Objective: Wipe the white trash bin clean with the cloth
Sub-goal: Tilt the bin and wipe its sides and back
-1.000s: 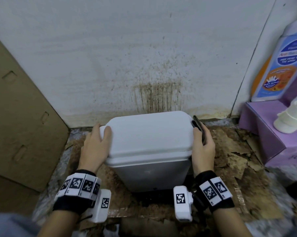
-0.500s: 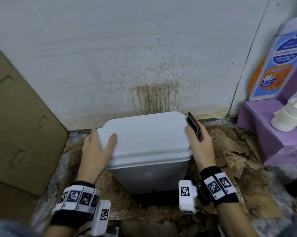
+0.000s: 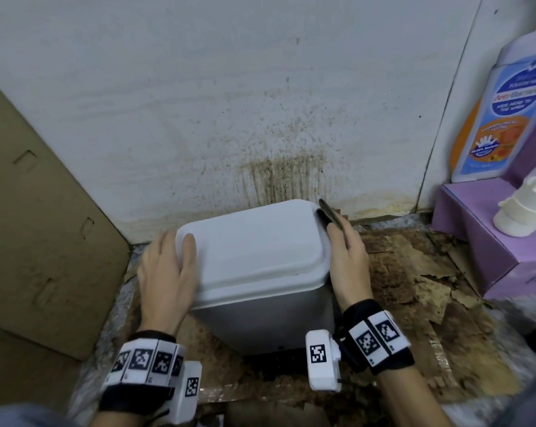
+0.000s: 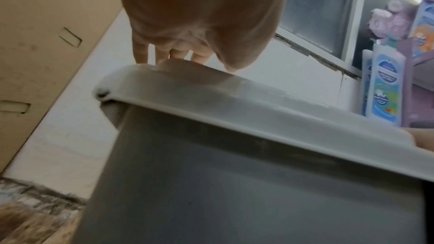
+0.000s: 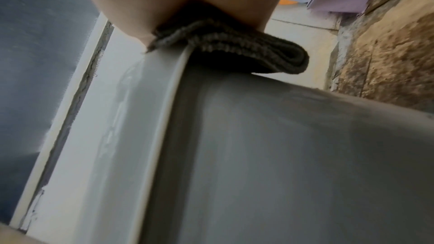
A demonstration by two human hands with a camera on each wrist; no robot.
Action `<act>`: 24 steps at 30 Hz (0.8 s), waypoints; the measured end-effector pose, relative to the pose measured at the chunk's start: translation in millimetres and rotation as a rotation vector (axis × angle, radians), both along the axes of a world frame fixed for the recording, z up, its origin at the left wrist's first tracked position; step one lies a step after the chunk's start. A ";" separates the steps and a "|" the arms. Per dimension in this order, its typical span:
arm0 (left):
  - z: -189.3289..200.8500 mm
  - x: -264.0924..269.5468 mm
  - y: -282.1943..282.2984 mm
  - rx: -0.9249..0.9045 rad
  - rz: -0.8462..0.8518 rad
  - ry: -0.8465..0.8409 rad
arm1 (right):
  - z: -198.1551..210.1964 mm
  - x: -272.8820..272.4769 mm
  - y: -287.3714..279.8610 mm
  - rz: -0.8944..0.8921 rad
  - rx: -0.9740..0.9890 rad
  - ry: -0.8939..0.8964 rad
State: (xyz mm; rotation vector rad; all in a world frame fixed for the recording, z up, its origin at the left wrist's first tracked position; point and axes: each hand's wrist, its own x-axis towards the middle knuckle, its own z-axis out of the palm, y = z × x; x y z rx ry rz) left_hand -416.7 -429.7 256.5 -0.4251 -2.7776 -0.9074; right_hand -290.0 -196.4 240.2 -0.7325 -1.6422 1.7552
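While bin (image 3: 254, 251) stands upright, cloth (image 3: 329, 215) seemingly edge-on

Even indoor light, blurred edges, dim wrist views

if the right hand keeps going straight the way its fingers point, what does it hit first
Probably the stained wall behind the bin. The right hand presses the cloth along the lid's side, pointing at it; depth is unclear.

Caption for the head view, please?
Right hand presses a dark cloth against the white bin; left hand steadies it.
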 end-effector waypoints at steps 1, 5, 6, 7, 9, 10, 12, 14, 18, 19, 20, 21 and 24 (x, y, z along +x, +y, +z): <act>1.9 2.5 2.0 0.045 -0.028 0.005 | 4.1 -1.1 -4.1 0.017 -0.007 0.012; 12.8 16.0 15.0 0.121 -0.177 0.034 | 18.5 -7.6 -23.0 0.111 -0.036 0.063; 15.9 20.2 20.7 0.133 -0.223 0.033 | 20.5 -9.2 -27.3 0.134 -0.037 0.069; 18.6 23.3 26.3 0.144 -0.267 0.029 | 21.6 -10.9 -31.1 0.153 -0.039 0.068; 25.8 27.7 37.5 0.141 -0.345 0.028 | 24.4 -14.2 -38.0 0.179 -0.052 0.067; 29.2 28.3 41.8 0.132 -0.374 0.032 | 25.3 -16.1 -40.9 0.189 -0.054 0.070; 36.2 27.0 48.0 0.119 -0.403 0.042 | 28.0 -19.8 -45.8 0.222 -0.066 0.081; 41.7 23.2 50.4 0.105 -0.410 0.037 | 27.8 -24.8 -49.4 0.262 -0.077 0.088; 43.6 13.2 43.9 -0.041 -0.471 0.024 | 27.9 -34.2 -53.0 0.335 -0.186 0.119; 43.0 11.0 40.6 -0.054 -0.477 0.019 | 28.8 -35.6 -52.8 0.348 -0.236 0.136; 42.6 8.8 37.5 -0.046 -0.481 0.013 | 31.1 -35.9 -52.8 0.350 -0.282 0.146; 42.0 6.8 34.8 -0.033 -0.487 0.007 | 32.7 -36.2 -52.2 0.340 -0.321 0.156; 40.4 2.4 27.3 -0.024 -0.498 0.017 | 29.6 -39.0 -49.4 0.209 -0.374 0.139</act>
